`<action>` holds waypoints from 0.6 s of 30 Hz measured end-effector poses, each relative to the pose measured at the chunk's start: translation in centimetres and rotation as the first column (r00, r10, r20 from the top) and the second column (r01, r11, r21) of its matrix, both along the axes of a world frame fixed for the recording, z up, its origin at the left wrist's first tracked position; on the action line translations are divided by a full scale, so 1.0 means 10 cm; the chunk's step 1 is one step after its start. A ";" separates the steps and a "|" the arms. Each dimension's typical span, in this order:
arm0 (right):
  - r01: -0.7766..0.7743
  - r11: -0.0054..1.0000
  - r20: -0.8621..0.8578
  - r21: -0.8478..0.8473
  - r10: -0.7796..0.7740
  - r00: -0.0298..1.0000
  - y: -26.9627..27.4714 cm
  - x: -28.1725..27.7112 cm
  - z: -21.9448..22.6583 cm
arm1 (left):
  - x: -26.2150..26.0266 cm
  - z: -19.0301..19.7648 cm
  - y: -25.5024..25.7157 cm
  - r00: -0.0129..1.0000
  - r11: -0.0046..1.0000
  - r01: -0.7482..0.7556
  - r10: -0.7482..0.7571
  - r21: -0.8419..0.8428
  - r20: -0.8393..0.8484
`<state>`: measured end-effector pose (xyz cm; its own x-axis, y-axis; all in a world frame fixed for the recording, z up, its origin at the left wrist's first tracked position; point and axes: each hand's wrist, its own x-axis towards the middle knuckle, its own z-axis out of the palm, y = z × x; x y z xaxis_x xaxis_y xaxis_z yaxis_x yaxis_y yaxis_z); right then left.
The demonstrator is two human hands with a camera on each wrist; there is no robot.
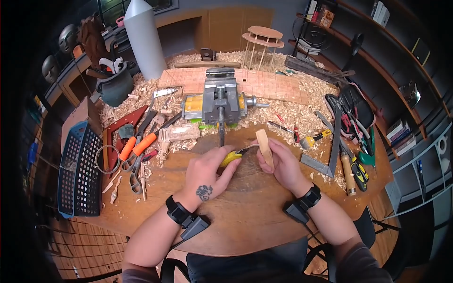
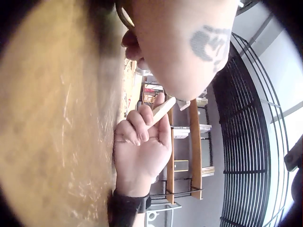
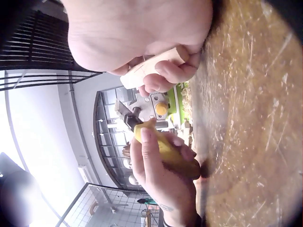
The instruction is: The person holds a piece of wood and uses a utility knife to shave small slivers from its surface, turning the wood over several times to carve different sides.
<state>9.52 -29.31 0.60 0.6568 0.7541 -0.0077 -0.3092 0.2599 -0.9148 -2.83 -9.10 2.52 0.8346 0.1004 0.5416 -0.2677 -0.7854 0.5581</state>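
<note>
My left hand (image 1: 205, 172) grips a yellow-handled knife (image 1: 230, 159), its dark tip pointing right toward the other hand. In the right wrist view the yellow handle (image 3: 173, 158) fills the palm, with the thumb lying along it. A short, pale wood strip (image 1: 264, 148) stands tilted in my right hand (image 1: 283, 165), pinched between thumb and fingers. From the right wrist the same strip (image 3: 154, 67) shows with fingers curled round it. Both hands are low over the front of the wooden table (image 1: 236, 207), and the knife tip is close to the strip.
A grey vise (image 1: 220, 96) stands beyond the hands amid wood shavings. Scissors (image 1: 135, 181), orange-handled tools (image 1: 141, 144) and a blue perforated basket (image 1: 78, 170) lie left. Right are a square (image 1: 316, 165), a wooden-handled tool (image 1: 348, 177) and pliers. A small wooden model (image 1: 263, 35) stands behind.
</note>
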 end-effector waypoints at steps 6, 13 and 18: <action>-0.025 0.999 0.004 0.035 0.024 1.000 -0.01 0.03 -0.05 | 0.04 -0.01 -0.02 0.999 1.000 -0.010 0.010 -0.007 -0.053; 0.033 0.999 0.017 -0.044 -0.032 0.999 0.00 0.05 -0.04 | 0.09 -0.01 -0.03 0.998 0.999 -0.034 0.035 0.018 -0.051; 0.032 0.996 0.051 -0.079 -0.028 0.998 0.01 0.07 -0.07 | 0.10 -0.01 -0.05 0.998 0.999 -0.044 0.045 0.026 -0.045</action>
<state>10.26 -29.20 -0.10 0.6801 0.7324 -0.0332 -0.2556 0.1944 -0.9470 -1.81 -9.59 2.46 0.8534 0.1251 0.5060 -0.2068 -0.8098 0.5491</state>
